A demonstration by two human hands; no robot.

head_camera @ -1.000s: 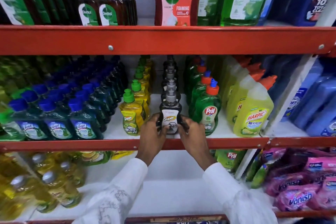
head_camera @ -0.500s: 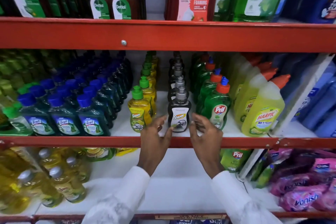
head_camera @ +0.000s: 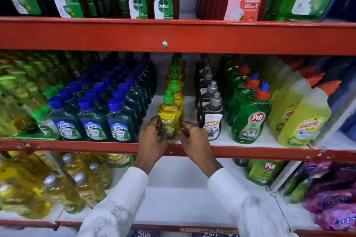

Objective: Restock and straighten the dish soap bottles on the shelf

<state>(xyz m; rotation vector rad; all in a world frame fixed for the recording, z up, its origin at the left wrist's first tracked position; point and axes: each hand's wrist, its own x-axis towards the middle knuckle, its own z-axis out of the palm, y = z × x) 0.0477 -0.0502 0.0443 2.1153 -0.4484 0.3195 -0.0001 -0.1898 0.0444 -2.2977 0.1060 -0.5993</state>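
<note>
Fingers of the left hand [head_camera: 152, 136] and right hand [head_camera: 194, 136] are curling around the lower sides of the front yellow soap bottle [head_camera: 169, 119], gripping it from both flanks. That bottle is standing upright at the front edge of the middle shelf [head_camera: 77, 146], heading its row. Just right of it the black soap bottle [head_camera: 211, 121] is standing untouched, with the green Pril bottle [head_camera: 248, 119] farther right.

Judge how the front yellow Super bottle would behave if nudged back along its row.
The yellow Super bottle looks tall and narrow, so a high push would probably tip it. It looks full, likely fairly heavy for its size. Both the left hand and right hand grip it low, which should steady it.
</note>
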